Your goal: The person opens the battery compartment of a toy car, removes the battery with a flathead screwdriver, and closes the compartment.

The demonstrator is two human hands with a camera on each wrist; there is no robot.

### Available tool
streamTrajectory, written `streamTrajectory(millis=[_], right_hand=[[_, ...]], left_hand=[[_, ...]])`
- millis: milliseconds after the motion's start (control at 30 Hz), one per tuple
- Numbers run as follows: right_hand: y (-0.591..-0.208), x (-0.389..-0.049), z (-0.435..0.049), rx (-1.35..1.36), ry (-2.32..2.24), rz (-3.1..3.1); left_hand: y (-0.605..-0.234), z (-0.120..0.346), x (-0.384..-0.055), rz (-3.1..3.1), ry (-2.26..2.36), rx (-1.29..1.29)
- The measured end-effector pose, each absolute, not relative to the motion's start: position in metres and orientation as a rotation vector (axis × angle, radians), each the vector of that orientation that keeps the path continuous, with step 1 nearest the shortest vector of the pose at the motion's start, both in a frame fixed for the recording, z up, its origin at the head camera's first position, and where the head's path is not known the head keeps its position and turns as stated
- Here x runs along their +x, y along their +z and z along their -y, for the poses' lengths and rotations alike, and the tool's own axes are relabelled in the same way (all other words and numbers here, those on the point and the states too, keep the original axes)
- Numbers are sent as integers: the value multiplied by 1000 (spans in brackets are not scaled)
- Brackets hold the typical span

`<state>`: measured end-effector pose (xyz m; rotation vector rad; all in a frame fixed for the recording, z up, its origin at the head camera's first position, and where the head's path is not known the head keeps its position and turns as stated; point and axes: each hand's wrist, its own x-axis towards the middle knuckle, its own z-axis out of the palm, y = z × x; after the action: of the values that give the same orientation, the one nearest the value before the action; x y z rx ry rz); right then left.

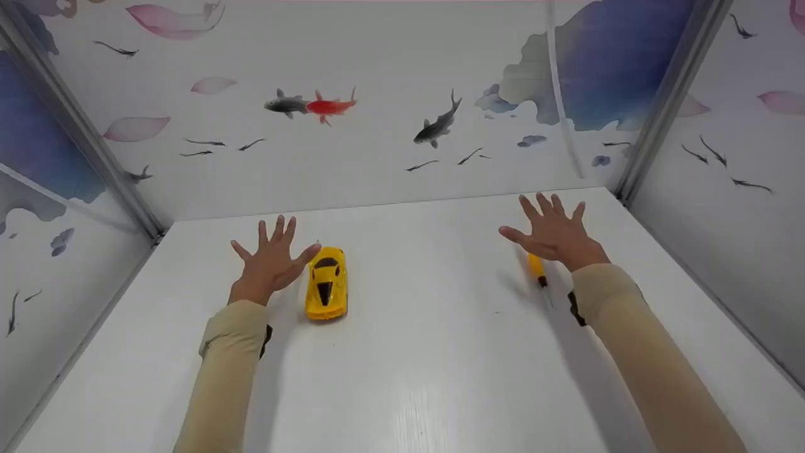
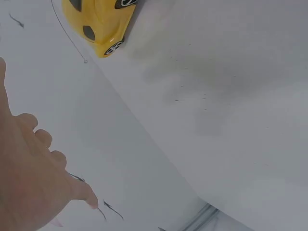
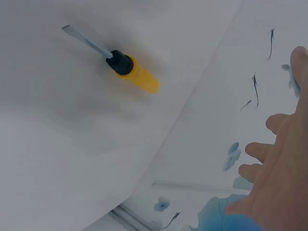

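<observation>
A yellow toy car [image 1: 327,284] with dark windows stands on the white table, left of the middle; the left wrist view shows part of the toy car [image 2: 98,21] at its top edge. My left hand [image 1: 269,263] is held above the table beside it, fingers spread and holding nothing, the thumb close to the car's end. On the right, my right hand [image 1: 553,234] is likewise spread above the table, holding nothing. Partly hidden beneath it in the head view lies a flathead screwdriver [image 3: 126,66] with a yellow and black handle and a metal blade.
White panels printed with fish and petals enclose the table [image 1: 409,352] at the back [image 1: 377,170] and both sides. Metal posts [image 1: 673,100] stand at the two far corners. A dark strap [image 1: 576,308] shows under the right wrist.
</observation>
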<state>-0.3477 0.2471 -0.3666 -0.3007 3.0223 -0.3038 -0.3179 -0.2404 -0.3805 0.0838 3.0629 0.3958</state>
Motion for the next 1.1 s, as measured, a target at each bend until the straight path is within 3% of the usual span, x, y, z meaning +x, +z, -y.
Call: streamTrajectory(millis=[467,1100], right_hand=[[-382,-349,-198,-445,-465,-2987],[-394,-327,-112,-415,-953,-2661]], left_hand=[[-386,250,-320,-3032,439,150],[-398,252,-335,-2851,1132,-8]])
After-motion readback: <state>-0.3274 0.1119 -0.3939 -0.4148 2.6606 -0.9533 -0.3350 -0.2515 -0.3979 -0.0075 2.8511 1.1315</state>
